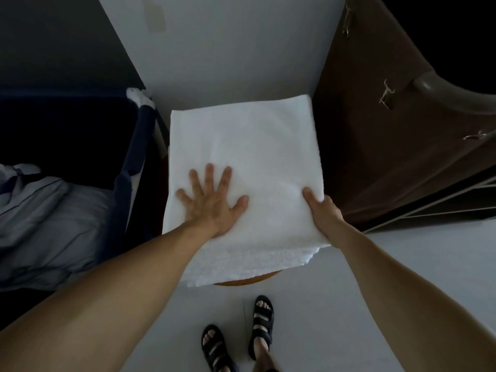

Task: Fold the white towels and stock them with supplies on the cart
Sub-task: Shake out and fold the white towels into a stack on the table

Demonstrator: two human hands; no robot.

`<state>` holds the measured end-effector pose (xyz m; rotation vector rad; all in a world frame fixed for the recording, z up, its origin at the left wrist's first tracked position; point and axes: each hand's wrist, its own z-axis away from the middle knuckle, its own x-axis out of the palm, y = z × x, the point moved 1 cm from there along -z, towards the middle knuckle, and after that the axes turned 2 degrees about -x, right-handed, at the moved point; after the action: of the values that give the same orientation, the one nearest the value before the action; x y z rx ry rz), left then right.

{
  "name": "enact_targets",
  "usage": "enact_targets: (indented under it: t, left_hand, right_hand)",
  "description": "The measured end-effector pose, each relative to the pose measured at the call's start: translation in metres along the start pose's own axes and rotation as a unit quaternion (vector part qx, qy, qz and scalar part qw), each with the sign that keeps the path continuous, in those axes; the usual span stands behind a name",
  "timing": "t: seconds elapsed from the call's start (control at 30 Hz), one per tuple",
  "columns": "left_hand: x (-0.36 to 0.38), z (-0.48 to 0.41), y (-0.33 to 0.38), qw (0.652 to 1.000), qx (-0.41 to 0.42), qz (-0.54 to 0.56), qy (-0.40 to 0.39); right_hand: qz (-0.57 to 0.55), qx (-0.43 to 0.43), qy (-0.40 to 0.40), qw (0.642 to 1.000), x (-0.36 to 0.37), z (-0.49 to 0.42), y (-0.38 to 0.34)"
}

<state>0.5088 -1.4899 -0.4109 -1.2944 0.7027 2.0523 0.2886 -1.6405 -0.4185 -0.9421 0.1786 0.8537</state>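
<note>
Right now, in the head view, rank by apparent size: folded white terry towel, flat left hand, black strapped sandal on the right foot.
1. folded white terry towel
2. left hand
3. black strapped sandal, farther from the camera, so true size unsure

Dim, low light: pale wall [214, 49] at top centre, pale smooth floor [416, 264] at lower right, dark brown wooden cabinet [362, 146] with metal latches [386, 95] at upper right, navy fabric bin [128, 183] at left, crumpled grey-blue cloth [48, 224] at lower left.
</note>
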Motion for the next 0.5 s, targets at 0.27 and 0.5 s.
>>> enact_targets:
  t: [0.27,0.5]
  left_hand:
    - [-0.017,0.023,-0.076,0.909,-0.213,0.358,0.013]
    - [0.006,0.038,-0.108,0.713,-0.201,0.643,-0.193]
  right_hand:
    - [-0.088,0.118,-0.225,0.963,-0.026,0.010,0.007]
    - [-0.104,0.103,-0.226,0.963,-0.025,0.012,0.005]
